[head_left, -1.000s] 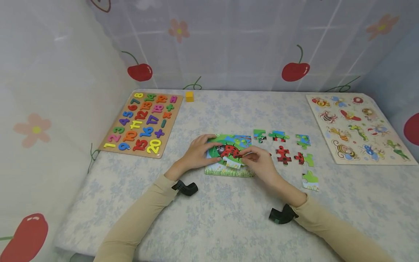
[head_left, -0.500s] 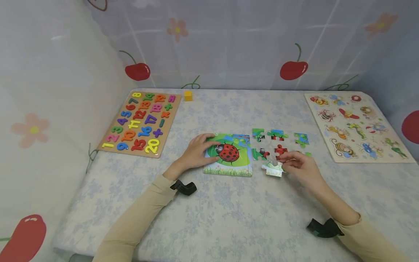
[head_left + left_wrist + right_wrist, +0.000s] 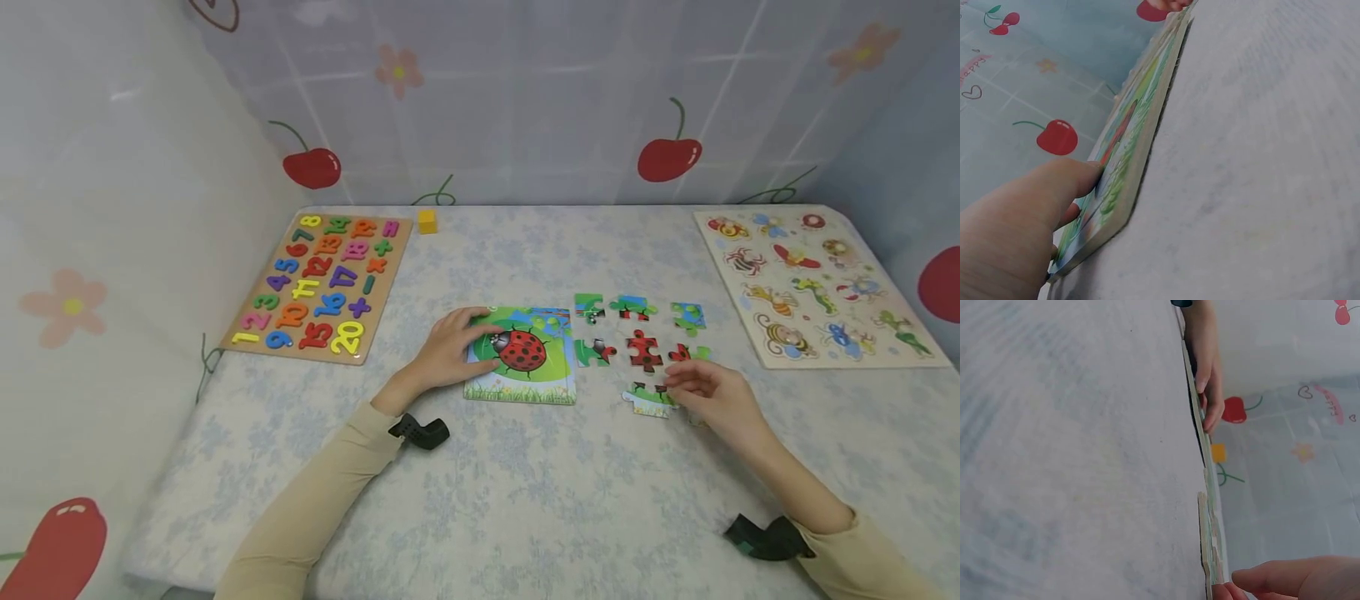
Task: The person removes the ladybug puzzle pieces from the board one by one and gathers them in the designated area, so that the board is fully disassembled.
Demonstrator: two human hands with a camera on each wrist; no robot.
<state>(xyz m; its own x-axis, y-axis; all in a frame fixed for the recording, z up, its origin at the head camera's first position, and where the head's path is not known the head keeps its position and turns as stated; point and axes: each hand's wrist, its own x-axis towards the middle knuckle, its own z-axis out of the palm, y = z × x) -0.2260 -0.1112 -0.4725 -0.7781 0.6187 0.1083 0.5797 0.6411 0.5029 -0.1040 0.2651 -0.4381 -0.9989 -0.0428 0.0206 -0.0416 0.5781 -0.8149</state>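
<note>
My left hand [image 3: 448,350] rests over the left side of the ladybug puzzle board [image 3: 521,393], thumb and fingers spread on its picture. In the left wrist view the thumb [image 3: 1072,178] lies on the board's face. To the right, my right hand [image 3: 720,398] is low over the table, its fingertips right at the right end of a grass-and-flowers jigsaw piece [image 3: 648,402]. That piece lies just below a red spotted piece [image 3: 644,352]. Another jigsaw piece [image 3: 697,416] is partly hidden under the right hand.
Several loose ladybug pieces lie in rows right of the board, including a green piece [image 3: 588,305] and a blue-green piece [image 3: 687,316]. A number board [image 3: 387,292] stands back left beside a yellow cube [image 3: 427,222]. An insect peg board [image 3: 757,333] lies at the right.
My right hand has carried the grass-and-flowers piece off the ladybug board, rightward, and it now lies below the red spotted piece. The left hand has stayed on the board.
</note>
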